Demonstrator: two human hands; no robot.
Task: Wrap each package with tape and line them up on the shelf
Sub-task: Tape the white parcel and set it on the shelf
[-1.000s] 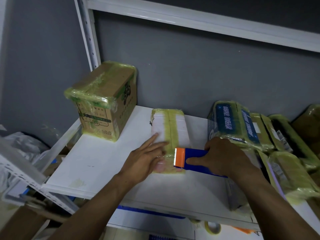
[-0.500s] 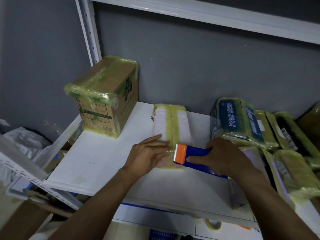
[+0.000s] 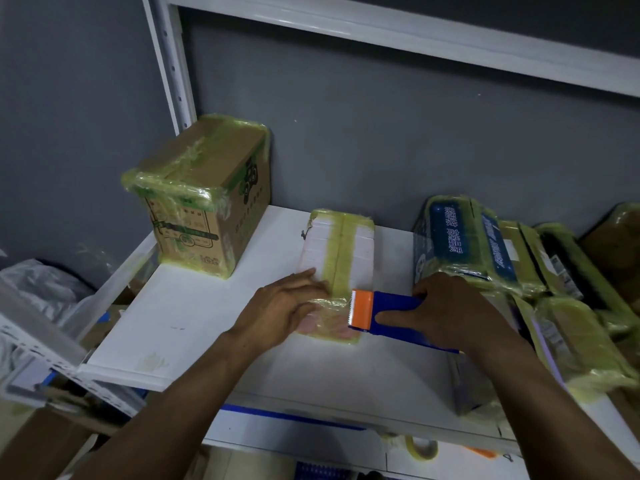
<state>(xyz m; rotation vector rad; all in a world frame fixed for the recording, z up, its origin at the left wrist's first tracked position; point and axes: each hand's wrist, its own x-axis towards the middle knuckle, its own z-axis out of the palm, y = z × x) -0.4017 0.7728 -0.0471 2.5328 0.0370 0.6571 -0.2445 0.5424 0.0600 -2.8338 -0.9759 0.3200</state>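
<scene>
A flat white package [image 3: 337, 251] with a yellowish tape strip down its middle lies on the white shelf [image 3: 194, 327]. My left hand [image 3: 284, 306] lies flat with straight fingers on the package's near left part. My right hand [image 3: 446, 310] grips a blue tape dispenser [image 3: 391, 313] whose orange toothed head rests on the package's near end, where wrinkled tape covers it.
A tape-wrapped cardboard box [image 3: 201, 199] stands at the shelf's back left. Several taped packages, one blue [image 3: 460, 240], crowd the right side. A tape roll [image 3: 420, 448] lies on the level below. A white upright [image 3: 169, 60] and upper shelf rail frame the bay.
The hands and dispenser stay on the package's near end; my left hand's fingers have slid slightly along the package top. The camera view shifted a little.
</scene>
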